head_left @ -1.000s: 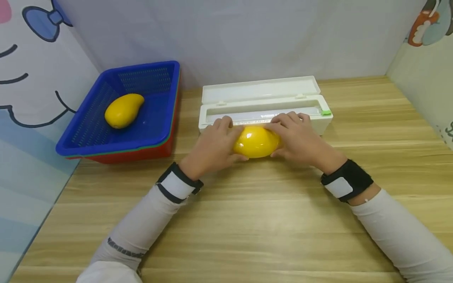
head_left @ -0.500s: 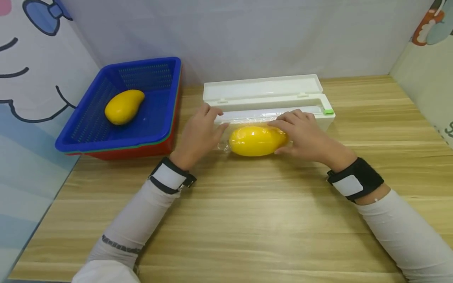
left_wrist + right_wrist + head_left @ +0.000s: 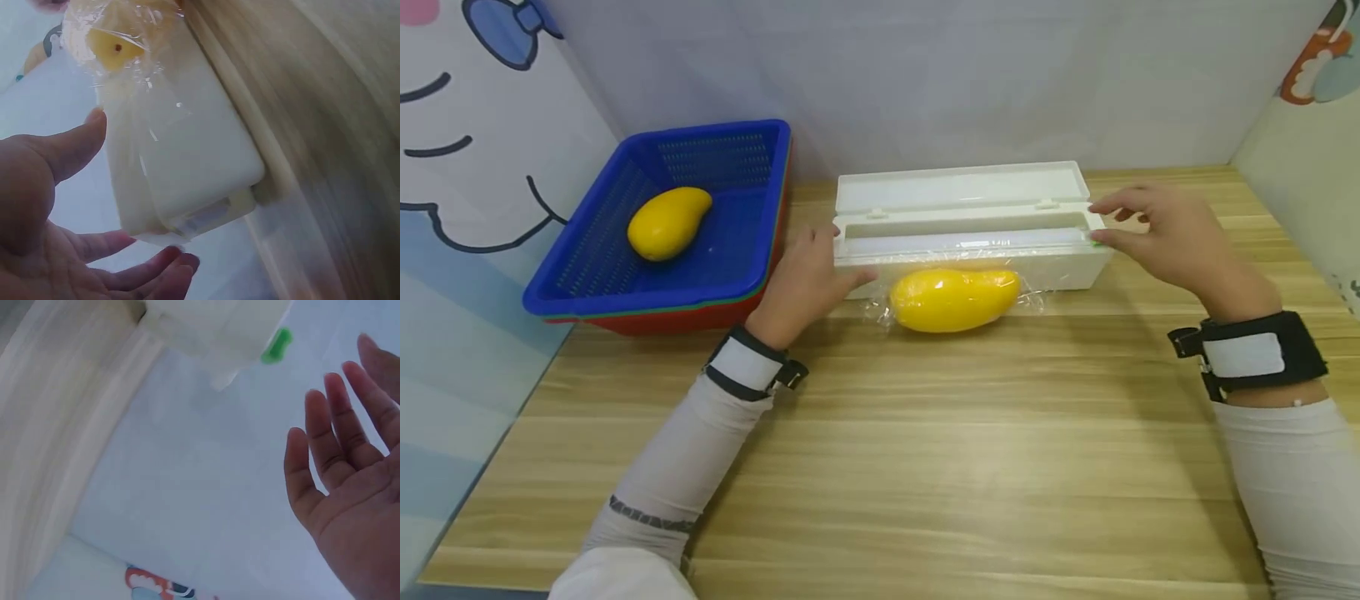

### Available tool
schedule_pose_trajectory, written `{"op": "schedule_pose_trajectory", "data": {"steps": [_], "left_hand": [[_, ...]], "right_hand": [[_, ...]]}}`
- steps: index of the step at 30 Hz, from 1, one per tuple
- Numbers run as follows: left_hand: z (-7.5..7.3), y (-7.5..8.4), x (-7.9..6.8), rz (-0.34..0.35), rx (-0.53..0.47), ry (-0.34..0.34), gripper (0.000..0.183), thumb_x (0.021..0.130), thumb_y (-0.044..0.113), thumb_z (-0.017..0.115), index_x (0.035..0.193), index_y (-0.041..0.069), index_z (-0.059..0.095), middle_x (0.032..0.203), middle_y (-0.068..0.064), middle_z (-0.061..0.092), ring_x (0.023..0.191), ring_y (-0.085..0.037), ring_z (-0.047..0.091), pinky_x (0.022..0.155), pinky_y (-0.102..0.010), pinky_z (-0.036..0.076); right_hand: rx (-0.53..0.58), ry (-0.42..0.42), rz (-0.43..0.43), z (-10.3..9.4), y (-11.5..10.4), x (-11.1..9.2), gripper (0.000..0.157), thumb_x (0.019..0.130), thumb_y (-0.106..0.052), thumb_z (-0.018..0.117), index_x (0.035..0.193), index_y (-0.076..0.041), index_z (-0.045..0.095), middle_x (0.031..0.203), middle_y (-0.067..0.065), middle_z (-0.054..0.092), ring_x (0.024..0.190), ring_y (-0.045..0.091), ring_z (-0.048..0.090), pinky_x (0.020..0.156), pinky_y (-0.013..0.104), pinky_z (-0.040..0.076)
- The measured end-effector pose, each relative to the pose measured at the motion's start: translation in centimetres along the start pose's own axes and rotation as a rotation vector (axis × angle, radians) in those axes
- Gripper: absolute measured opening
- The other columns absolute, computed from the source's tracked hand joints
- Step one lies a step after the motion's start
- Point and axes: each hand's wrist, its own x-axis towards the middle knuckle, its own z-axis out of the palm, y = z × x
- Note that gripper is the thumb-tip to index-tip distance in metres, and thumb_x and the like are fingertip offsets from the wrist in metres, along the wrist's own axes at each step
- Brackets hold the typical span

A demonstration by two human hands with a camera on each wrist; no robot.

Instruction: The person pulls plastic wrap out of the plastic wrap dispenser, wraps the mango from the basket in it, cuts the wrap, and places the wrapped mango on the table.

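A yellow mango (image 3: 955,302) wrapped in clear cling film (image 3: 1033,301) lies against the front of a white cling film dispenser box (image 3: 1063,273). The box lid (image 3: 962,190) is tipped back, and a film roll (image 3: 955,241) shows inside. My left hand (image 3: 801,287) is at the left end of the box, thumb and fingers spread around that corner. At the opposite end, my right hand (image 3: 1180,242) has its thumb and fingers apart, close to the green slider (image 3: 277,345). In the right wrist view its palm faces the box with nothing in it.
To the left stand stacked baskets, a blue basket (image 3: 658,302) on top, holding another mango (image 3: 668,223). Behind the box rises a pale wall (image 3: 925,83). The wooden table (image 3: 962,467) stretches toward me.
Both hands have let go of the wrapped mango, which now lies in front of the box. The left hand moved left to the box's end, the right hand moved right to the other.
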Motion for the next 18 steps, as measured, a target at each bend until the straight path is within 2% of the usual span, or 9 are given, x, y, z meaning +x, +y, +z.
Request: {"op": "schedule_pose_trajectory", "data": {"steps": [2,4,8,11,14,18], "left_hand": [[0.2,-0.2,0.2,-0.063,-0.020,-0.070,0.088,0.078,0.054,0.069,0.134,-0.007,0.040,0.123,-0.027,0.052,0.102,-0.033,0.050,0.092,-0.047,0.048],[0.3,-0.4,0.3,-0.091,-0.039,-0.097,0.091,0.078,0.055,0.068,0.137,-0.006,0.037,0.125,-0.027,0.055,0.103,-0.034,0.054,0.091,-0.048,0.049],[0.8,-0.9,0.4,-0.025,-0.019,-0.027,0.085,0.076,0.052,0.072,0.131,-0.004,0.041,0.094,-0.027,0.066,0.077,-0.034,0.062,0.069,-0.048,0.055],[1.2,-1.4,0.4,0.042,0.001,0.048,0.078,0.074,0.049,0.075,0.124,-0.004,0.046,0.072,-0.022,0.064,0.060,-0.032,0.060,0.054,-0.045,0.053],[1.5,-1.8,0.4,0.084,0.010,0.089,0.076,0.073,0.048,0.077,0.121,-0.004,0.048,0.068,-0.020,0.063,0.056,-0.030,0.059,0.050,-0.044,0.053],[1.8,-2.0,0.6,0.103,0.012,0.097,0.077,0.072,0.048,0.077,0.121,-0.004,0.049,0.070,-0.022,0.064,0.056,-0.031,0.060,0.051,-0.045,0.054]], "right_hand": [[0.006,-0.041,0.111,-0.7,1.2,-0.3,0.028,0.087,-0.011,0.067,0.112,0.003,0.066,0.111,0.027,0.062,0.092,0.036,0.055,0.075,0.054,0.045],[0.011,-0.079,0.163,-1.0,2.2,-0.5,0.029,0.089,-0.015,0.065,0.112,0.004,0.066,0.112,0.027,0.062,0.092,0.034,0.055,0.074,0.051,0.046],[0.032,-0.127,0.178,-0.9,3.2,-0.5,0.031,0.090,-0.022,0.066,0.111,0.000,0.068,0.110,0.023,0.064,0.087,0.021,0.054,0.070,0.038,0.046],[0.042,-0.153,0.166,-0.5,3.4,-0.4,0.030,0.090,-0.023,0.066,0.111,-0.003,0.069,0.109,0.019,0.065,0.084,0.012,0.052,0.068,0.030,0.044],[0.049,-0.149,0.146,0.0,3.4,-0.5,0.026,0.089,-0.021,0.066,0.109,-0.004,0.070,0.105,0.016,0.067,0.083,0.007,0.051,0.067,0.024,0.044],[0.027,-0.101,0.111,0.7,3.2,-0.6,0.019,0.087,-0.016,0.069,0.102,-0.005,0.073,0.097,0.012,0.068,0.078,0.002,0.051,0.064,0.017,0.042]]}}
